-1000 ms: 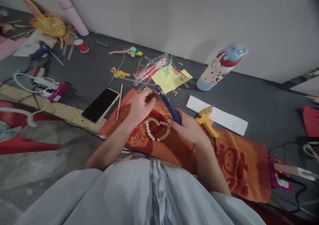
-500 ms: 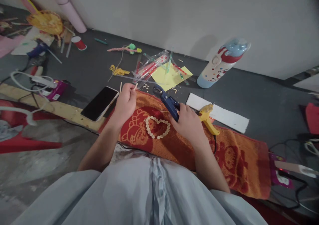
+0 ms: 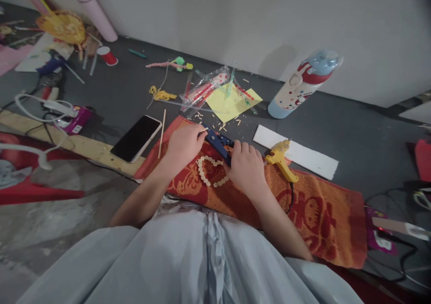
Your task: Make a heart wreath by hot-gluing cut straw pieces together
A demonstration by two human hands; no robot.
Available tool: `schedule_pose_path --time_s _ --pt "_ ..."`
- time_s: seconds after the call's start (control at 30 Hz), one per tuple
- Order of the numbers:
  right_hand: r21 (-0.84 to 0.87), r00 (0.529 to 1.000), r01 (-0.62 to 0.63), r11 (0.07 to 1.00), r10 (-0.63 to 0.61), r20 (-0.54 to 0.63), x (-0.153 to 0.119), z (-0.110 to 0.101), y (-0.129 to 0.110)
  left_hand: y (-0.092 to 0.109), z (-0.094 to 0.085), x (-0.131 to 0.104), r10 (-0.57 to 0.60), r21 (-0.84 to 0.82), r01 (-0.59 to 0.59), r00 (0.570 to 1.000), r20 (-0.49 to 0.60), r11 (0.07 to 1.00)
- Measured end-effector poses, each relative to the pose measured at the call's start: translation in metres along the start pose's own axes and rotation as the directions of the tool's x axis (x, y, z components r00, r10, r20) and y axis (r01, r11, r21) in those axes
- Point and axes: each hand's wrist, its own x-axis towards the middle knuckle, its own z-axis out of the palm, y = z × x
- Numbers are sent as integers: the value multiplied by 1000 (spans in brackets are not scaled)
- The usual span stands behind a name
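My left hand (image 3: 184, 146) is closed on a thin wooden stick (image 3: 204, 130), whose short end sticks out past the fingertips at the jaws of blue-handled pliers (image 3: 216, 143). My right hand (image 3: 247, 165) is wrapped round the pliers' handles. Below them, a heart outline of small pale wooden pieces (image 3: 203, 176) lies on an orange and red towel (image 3: 323, 223); the right hand hides part of its right side. Another wooden stick (image 3: 162, 133) rests by the left forearm. Short cut bits (image 3: 222, 127) are scattered beyond the towel.
A yellow hot glue gun (image 3: 283, 160) lies at the right on the towel, near a white strip (image 3: 303, 153). A bottle (image 3: 299, 86) stands behind it. A phone (image 3: 136, 138) is at the left. Yellow paper (image 3: 224, 104) and plastic-wrapped straws (image 3: 205, 90) lie farther back.
My left hand has moved right with its stick to the pliers' jaws. The pliers have come slightly down and left in my right hand.
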Motion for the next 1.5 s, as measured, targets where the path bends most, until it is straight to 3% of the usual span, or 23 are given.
schedule_pose_path --time_s 0.37,0.53,0.67,0.87,1.0,1.2,1.33,1.5 --pt "-8 1000 24 1000 -24 11 -1 1 -7 -10 3 -5 -35 -53 33 998 -43 998" --pt "-31 999 11 999 -10 32 0 2 -5 -8 -9 -6 -100 -87 89 986 -136 992" --pt "-36 999 -10 999 11 45 2 5 -1 -21 -16 7 -153 -159 129 977 -149 979" --pt "-43 996 -70 997 72 49 4 2 7 -51 12 55 -180 -108 176 983 -34 978" --pt "-45 993 -103 994 106 51 6 1 15 -61 26 67 -180 -59 180 984 -4 982" --pt "-52 986 -161 986 163 33 10 2 30 -62 20 54 -204 -56 206 978 51 977" --pt "-56 969 -242 969 244 33 14 6 45 -62 19 38 -152 -10 153 984 91 988" --pt "-80 930 -364 928 367 18 23 8 63 -65 32 18 -60 47 55 992 107 997"
